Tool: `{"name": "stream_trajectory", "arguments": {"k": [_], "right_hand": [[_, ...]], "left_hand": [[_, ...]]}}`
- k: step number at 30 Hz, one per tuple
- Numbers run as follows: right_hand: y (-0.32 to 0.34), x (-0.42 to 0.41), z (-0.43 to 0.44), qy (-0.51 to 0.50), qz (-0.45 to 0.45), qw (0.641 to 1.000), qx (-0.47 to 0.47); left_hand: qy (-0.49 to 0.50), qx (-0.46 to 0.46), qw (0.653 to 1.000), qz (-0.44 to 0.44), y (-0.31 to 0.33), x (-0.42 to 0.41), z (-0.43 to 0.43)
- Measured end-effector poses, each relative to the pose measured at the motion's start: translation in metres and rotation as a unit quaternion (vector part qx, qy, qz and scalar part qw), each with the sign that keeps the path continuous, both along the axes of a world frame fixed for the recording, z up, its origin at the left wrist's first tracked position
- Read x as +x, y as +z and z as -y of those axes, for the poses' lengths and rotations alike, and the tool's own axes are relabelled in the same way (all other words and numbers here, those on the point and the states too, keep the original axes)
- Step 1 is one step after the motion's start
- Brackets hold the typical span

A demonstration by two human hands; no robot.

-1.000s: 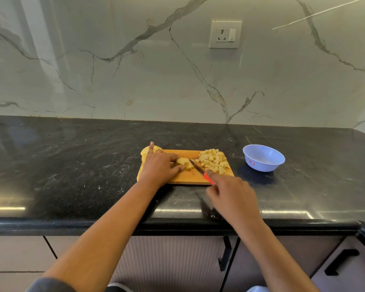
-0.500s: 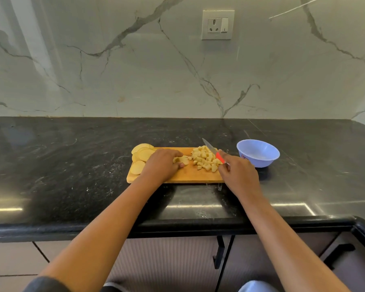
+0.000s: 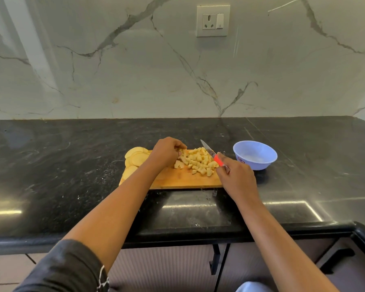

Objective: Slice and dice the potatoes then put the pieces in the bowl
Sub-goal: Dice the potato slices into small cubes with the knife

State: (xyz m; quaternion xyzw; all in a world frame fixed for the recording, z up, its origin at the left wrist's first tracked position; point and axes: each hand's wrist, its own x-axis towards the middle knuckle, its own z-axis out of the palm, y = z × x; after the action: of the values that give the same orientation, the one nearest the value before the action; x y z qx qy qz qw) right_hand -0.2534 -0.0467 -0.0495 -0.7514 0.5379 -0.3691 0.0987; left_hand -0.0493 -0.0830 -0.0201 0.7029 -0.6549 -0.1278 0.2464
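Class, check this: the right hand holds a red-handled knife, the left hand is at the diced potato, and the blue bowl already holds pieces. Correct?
No: the head view shows the blue bowl holding no potato; the diced pieces lie on the cutting board. True: right hand holds knife, left hand at pile.

Left hand (image 3: 167, 153) now at potato dice (image 3: 198, 161)

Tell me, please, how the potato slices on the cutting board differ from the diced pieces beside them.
The potato slices are flat overlapping rounds; the diced potato pieces are small chunks in a loose heap. The slices sit at the left end of the cutting board, partly over its edge; the diced pieces sit toward its right end, between the left hand and the knife in the right hand. Both are pale yellow.
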Motion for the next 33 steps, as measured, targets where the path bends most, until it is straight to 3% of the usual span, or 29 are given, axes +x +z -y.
{"name": "stream_trajectory", "arguments": {"k": [5, 12, 14, 19, 25, 33], "right_hand": [[-0.001, -0.002, 0.003, -0.008, 0.036, 0.999, 0.015], [-0.001, -0.006, 0.003, -0.022, 0.095, 0.995, 0.014], [-0.001, -0.007, 0.003, -0.023, 0.105, 0.994, 0.020], [0.000, -0.009, 0.002, -0.027, 0.138, 0.989, 0.035], [-0.002, -0.012, 0.005, -0.031, 0.178, 0.981, 0.067], [-0.002, -0.008, 0.004, -0.058, 0.019, 0.996, 0.068]], "left_hand": [[-0.023, 0.008, 0.999, -0.028, -0.001, 0.001, 0.008], [0.021, -0.066, 0.971, -0.229, -0.004, 0.009, -0.004], [0.034, -0.066, 0.973, -0.219, -0.010, 0.002, -0.008], [0.044, -0.007, 0.996, -0.080, -0.021, -0.026, -0.005], [0.072, -0.018, 0.993, -0.095, -0.021, -0.041, 0.010], [0.112, -0.044, 0.982, -0.143, -0.021, -0.053, 0.015]]}}
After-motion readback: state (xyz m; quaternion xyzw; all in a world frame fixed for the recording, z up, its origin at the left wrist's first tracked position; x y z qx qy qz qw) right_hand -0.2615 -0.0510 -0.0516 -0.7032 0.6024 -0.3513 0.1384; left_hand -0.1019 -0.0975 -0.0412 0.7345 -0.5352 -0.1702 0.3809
